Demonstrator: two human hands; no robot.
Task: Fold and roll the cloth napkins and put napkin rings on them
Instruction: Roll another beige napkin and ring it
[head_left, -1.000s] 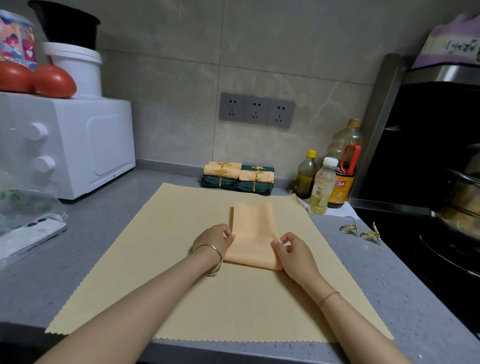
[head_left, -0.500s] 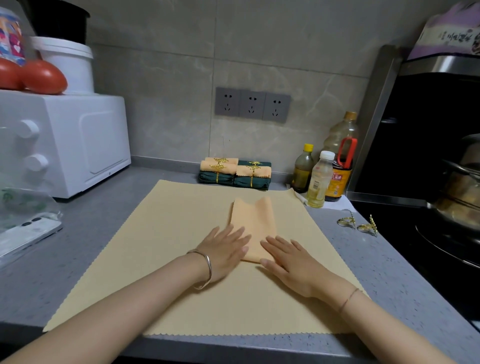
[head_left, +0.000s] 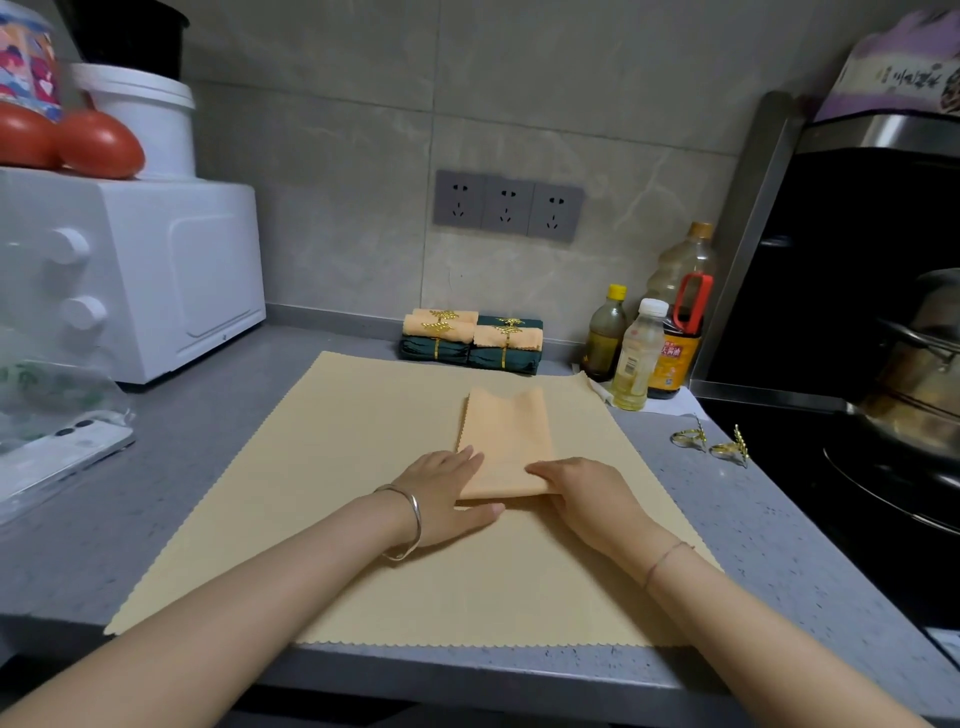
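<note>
The folded orange napkin (head_left: 506, 441) lies on a big yellow cloth (head_left: 291, 499) in the middle of the grey desk (head_left: 779, 545). The left hand (head_left: 447, 493) lies flat on its near left corner, fingers straight and holding nothing. The right hand (head_left: 592, 499) grips the near right corner, with fingers curled at the edge. Four rolled napkins (head_left: 470, 340) with gold rings are stacked at the far wall. Two loose napkin rings (head_left: 709, 442) lie on the desk to the right.
</note>
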